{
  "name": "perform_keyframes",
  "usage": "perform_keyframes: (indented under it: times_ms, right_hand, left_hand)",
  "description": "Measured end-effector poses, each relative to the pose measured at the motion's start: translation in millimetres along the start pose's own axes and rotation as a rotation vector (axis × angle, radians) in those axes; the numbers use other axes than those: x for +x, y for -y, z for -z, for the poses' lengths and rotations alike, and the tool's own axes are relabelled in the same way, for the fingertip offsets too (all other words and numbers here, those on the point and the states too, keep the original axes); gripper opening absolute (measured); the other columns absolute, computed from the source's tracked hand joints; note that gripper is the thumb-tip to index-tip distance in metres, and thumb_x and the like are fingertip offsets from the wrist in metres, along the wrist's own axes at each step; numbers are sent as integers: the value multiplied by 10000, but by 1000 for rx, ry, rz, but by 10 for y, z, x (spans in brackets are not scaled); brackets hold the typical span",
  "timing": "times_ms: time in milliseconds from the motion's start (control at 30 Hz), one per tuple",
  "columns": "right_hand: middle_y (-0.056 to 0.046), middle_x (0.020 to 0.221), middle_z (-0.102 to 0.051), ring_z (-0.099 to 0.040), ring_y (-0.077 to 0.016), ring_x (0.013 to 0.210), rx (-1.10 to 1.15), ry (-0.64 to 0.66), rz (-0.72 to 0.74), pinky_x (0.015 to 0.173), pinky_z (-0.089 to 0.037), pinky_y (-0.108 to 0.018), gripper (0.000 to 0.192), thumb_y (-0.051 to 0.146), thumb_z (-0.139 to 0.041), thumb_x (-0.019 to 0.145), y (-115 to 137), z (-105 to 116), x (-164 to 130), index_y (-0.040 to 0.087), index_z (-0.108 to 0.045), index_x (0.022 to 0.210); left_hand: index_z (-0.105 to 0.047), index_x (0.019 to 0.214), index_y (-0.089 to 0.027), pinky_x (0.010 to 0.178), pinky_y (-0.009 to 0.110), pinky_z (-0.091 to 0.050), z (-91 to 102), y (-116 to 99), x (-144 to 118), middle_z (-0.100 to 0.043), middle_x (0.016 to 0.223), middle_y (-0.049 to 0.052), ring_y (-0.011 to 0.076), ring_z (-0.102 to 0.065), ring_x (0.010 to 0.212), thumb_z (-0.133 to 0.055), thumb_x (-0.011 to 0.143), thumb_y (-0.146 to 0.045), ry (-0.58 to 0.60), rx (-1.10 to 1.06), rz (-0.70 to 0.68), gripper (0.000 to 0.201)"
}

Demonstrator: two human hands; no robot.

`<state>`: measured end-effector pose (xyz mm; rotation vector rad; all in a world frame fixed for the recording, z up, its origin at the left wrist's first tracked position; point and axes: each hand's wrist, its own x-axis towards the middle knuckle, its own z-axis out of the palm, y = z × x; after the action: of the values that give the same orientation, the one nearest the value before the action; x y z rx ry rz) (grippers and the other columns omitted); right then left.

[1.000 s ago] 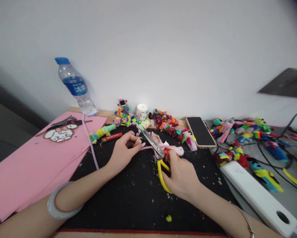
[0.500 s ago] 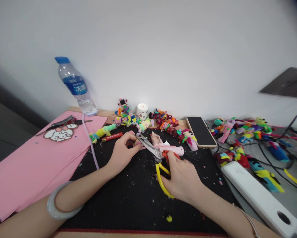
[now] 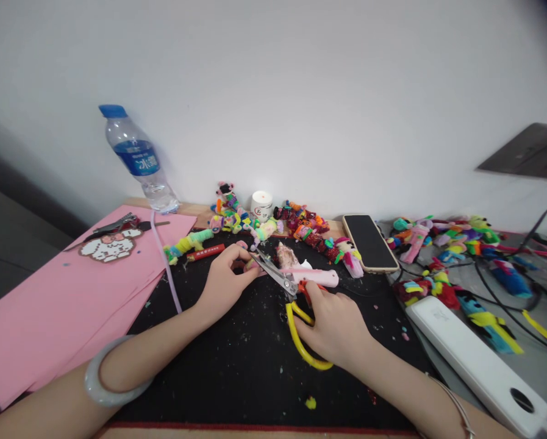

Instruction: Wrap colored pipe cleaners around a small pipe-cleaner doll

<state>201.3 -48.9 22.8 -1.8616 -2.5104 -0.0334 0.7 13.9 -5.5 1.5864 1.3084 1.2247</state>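
One bottle [image 3: 136, 157] stood tilted by the wall [image 3: 273, 91], some clear liquid [image 3: 162, 200] inside, plus one white tub [image 3: 261, 207], couldn't see its contents. My right hand [image 3: 335, 326] gripped one pair of scissors [image 3: 289, 285] over the black mat [image 3: 236, 372], pointing at the little fuzzy bit [image 3: 251, 264] my left hand [image 3: 225, 277] had pinched. Mostly open room down to the red edge [image 3: 255, 426].

On my feed, the bottle [image 3: 136, 157] bears large white characters on its blue label [image 3: 138, 160], unclear to me. Right of the bottle, lettering on the red strip [image 3: 205, 253], white tub [image 3: 261, 206] and, farthest, white bar [image 3: 477, 363] is too small to read.
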Motion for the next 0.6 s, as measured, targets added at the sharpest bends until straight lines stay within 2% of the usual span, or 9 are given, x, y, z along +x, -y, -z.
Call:
perform_keyframes:
  times_ms: [367, 600]
  right_hand:
    - [-19, 726, -684, -662, -225, 620, 2, 34, -19, 487, -256, -268, 208, 397, -528, 817, -11, 15, 17, 201, -539, 886]
    - [-18, 696, -684, -660, -199, 590, -9, 28, -26, 479, -279, -251, 217, 407, -560, 805, -15, 49, 32, 201, -561, 873]
  left_hand:
    - [-534, 676, -173, 658, 269, -425, 0, -7, 4, -559, 705, -13, 131, -531, 665, -611, 696, -227, 5, 46, 41, 96]
    - [-538, 655, -174, 636, 257, -419, -3, -9, 10, -561, 677, -21, 126, -527, 639, -625, 673, -232, 10, 6, 60, 106]
